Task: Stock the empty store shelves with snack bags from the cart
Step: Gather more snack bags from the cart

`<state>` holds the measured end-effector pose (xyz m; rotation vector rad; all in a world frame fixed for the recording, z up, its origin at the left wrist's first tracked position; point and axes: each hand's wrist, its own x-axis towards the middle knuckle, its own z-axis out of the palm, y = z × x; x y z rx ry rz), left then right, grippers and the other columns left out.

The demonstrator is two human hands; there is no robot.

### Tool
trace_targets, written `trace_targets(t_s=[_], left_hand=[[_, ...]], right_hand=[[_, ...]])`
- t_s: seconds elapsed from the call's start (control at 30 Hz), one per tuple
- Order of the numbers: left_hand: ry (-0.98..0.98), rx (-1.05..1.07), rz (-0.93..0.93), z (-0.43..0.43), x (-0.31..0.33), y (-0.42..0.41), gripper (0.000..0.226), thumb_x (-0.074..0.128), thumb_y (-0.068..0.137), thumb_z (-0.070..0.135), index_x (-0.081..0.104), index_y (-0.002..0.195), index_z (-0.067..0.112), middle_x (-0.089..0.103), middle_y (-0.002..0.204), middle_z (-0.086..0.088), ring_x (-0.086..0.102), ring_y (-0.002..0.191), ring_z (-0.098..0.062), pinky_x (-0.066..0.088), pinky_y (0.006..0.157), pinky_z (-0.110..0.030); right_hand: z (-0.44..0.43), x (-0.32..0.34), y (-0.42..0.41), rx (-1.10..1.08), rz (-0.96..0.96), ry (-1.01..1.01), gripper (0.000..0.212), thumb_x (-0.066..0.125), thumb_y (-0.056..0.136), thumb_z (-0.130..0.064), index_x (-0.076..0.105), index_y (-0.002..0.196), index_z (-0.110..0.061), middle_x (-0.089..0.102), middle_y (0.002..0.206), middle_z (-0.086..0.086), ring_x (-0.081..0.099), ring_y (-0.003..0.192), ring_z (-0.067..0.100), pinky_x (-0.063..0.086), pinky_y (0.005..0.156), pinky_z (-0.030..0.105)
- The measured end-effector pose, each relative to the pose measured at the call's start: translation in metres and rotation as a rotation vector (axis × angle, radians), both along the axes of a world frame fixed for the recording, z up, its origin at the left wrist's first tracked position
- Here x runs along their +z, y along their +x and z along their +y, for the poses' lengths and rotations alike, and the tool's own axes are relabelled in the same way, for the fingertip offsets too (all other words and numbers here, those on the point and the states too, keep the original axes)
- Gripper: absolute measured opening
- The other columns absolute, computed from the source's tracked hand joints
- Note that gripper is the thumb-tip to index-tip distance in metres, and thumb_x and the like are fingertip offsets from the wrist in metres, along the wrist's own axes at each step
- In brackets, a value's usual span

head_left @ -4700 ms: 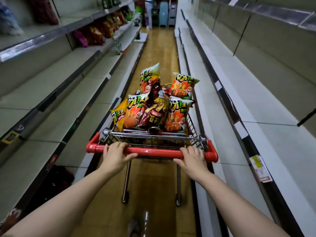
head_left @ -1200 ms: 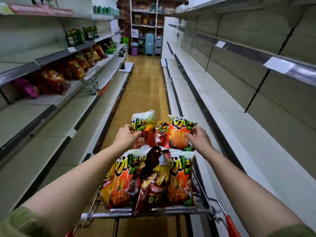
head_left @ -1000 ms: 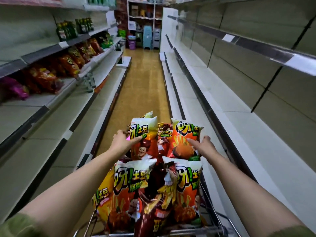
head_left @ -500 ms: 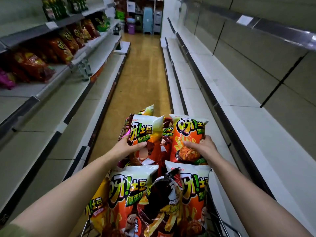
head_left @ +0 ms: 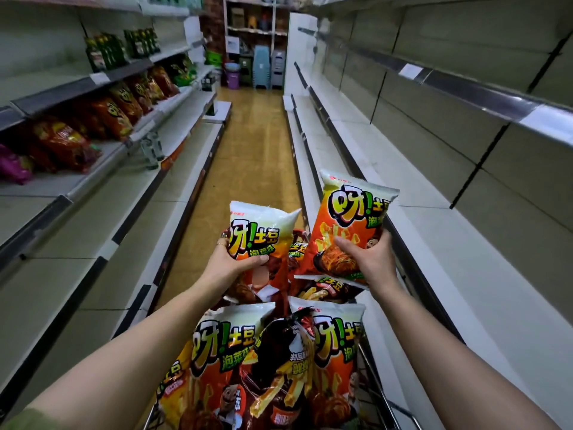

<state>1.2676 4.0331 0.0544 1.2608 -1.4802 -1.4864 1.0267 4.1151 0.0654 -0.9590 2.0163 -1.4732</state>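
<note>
Both my hands are over the far end of the cart, each lifting a snack bag. My left hand (head_left: 231, 263) grips an orange and white snack bag (head_left: 257, 234) by its lower left edge. My right hand (head_left: 370, 259) holds a second orange snack bag (head_left: 347, 225) higher, tilted right toward the bare shelves (head_left: 440, 243). Below my forearms the cart (head_left: 376, 395) is packed with several more orange and dark brown bags (head_left: 279, 361); only its right wire rim shows.
Bare white shelves line the right side at several heights. On the left, the lower shelves (head_left: 93, 243) are bare, while the upper ones hold red snack bags (head_left: 121, 110) and green bottles (head_left: 105, 52). The yellow aisle floor (head_left: 251, 144) runs ahead to stacked stools (head_left: 263, 66).
Both hands let go of the cart handle, reached to the far bags and took hold of one each. Over the last half second both bags rose out of the pile, the right one higher.
</note>
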Motion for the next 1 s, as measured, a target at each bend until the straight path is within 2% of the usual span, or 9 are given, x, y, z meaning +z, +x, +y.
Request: trace_targets(t_s=[0.17, 0.27, 0.37, 0.5, 0.57, 0.67, 0.73, 0.83, 1.0], left_hand=[[-0.141, 0.019, 0.023, 0.015, 0.028, -0.005, 0.089, 0.087, 0.058, 0.015, 0.037, 0.131, 0.013, 0.061, 0.115, -0.002, 0.061, 0.103, -0.017, 0.050, 0.087, -0.033], [-0.218, 0.021, 0.072, 0.034, 0.049, -0.009, 0.092, 0.089, 0.055, 0.017, 0.038, 0.132, 0.019, 0.063, 0.114, 0.001, 0.063, 0.103, -0.019, 0.054, 0.083, -0.047], [-0.310, 0.000, 0.086, 0.062, 0.070, -0.014, 0.089, 0.089, 0.054, 0.010, 0.042, 0.129, 0.015, 0.065, 0.110, 0.003, 0.064, 0.100, -0.012, 0.053, 0.083, -0.030], [-0.416, 0.005, 0.126, 0.111, 0.107, -0.013, 0.095, 0.092, 0.043, 0.028, 0.045, 0.125, 0.015, 0.067, 0.112, -0.003, 0.066, 0.101, -0.018, 0.053, 0.090, -0.044], [-0.481, -0.006, 0.176, 0.140, 0.129, -0.011, 0.091, 0.087, 0.044, 0.028, 0.043, 0.122, 0.019, 0.064, 0.112, 0.000, 0.064, 0.103, -0.016, 0.052, 0.091, -0.042], [-0.582, -0.015, 0.204, 0.186, 0.157, -0.008, 0.077, 0.084, 0.046, 0.023, 0.045, 0.113, 0.026, 0.064, 0.107, 0.007, 0.064, 0.099, -0.007, 0.053, 0.090, -0.036], [-0.633, -0.019, 0.185, 0.215, 0.169, -0.004, 0.075, 0.088, 0.044, 0.031, 0.048, 0.107, 0.033, 0.066, 0.106, 0.008, 0.064, 0.098, -0.007, 0.053, 0.089, -0.035], [-0.661, -0.033, 0.181, 0.251, 0.182, -0.003, 0.090, 0.089, 0.039, 0.049, 0.048, 0.116, 0.026, 0.067, 0.106, 0.009, 0.065, 0.098, -0.008, 0.053, 0.089, -0.036], [-0.658, -0.133, 0.164, 0.291, 0.210, -0.012, 0.097, 0.079, 0.046, 0.067, 0.044, 0.122, 0.017, 0.066, 0.105, 0.006, 0.065, 0.096, -0.010, 0.054, 0.088, -0.037]], right_hand=[[0.023, 0.030, 0.008, 0.016, 0.026, -0.142, 0.092, 0.084, 0.061, -0.036, 0.034, 0.136, -0.014, 0.055, 0.125, 0.002, 0.055, 0.114, 0.020, 0.045, 0.100, 0.044], [0.043, 0.051, 0.015, 0.024, 0.069, -0.204, 0.094, 0.085, 0.060, -0.036, 0.035, 0.136, -0.016, 0.056, 0.124, -0.001, 0.056, 0.113, 0.018, 0.046, 0.099, 0.043], [0.069, 0.075, 0.019, 0.028, 0.140, -0.241, 0.089, 0.084, 0.064, -0.031, 0.034, 0.136, -0.015, 0.054, 0.120, -0.003, 0.053, 0.106, 0.013, 0.045, 0.092, 0.031], [0.114, 0.109, 0.022, 0.006, 0.172, -0.291, 0.086, 0.084, 0.066, -0.031, 0.034, 0.134, -0.017, 0.051, 0.111, -0.007, 0.053, 0.101, 0.013, 0.045, 0.086, 0.028], [0.139, 0.124, 0.026, -0.005, 0.187, -0.323, 0.086, 0.084, 0.065, -0.032, 0.034, 0.133, -0.017, 0.052, 0.111, -0.007, 0.055, 0.103, 0.014, 0.047, 0.088, 0.031], [0.178, 0.148, 0.032, -0.026, 0.221, -0.370, 0.085, 0.084, 0.065, -0.030, 0.035, 0.133, -0.015, 0.050, 0.109, -0.008, 0.052, 0.100, 0.011, 0.042, 0.084, 0.025], [0.204, 0.162, 0.038, -0.038, 0.255, -0.384, 0.084, 0.084, 0.065, -0.031, 0.036, 0.132, -0.017, 0.049, 0.106, -0.010, 0.050, 0.096, 0.008, 0.040, 0.081, 0.023], [0.237, 0.178, 0.047, -0.068, 0.310, -0.389, 0.086, 0.085, 0.062, -0.037, 0.038, 0.132, -0.022, 0.054, 0.108, -0.010, 0.054, 0.096, 0.009, 0.043, 0.081, 0.025], [0.283, 0.202, 0.053, -0.184, 0.339, -0.404, 0.086, 0.084, 0.063, -0.035, 0.038, 0.133, -0.021, 0.054, 0.110, -0.008, 0.054, 0.100, 0.012, 0.042, 0.084, 0.027]])
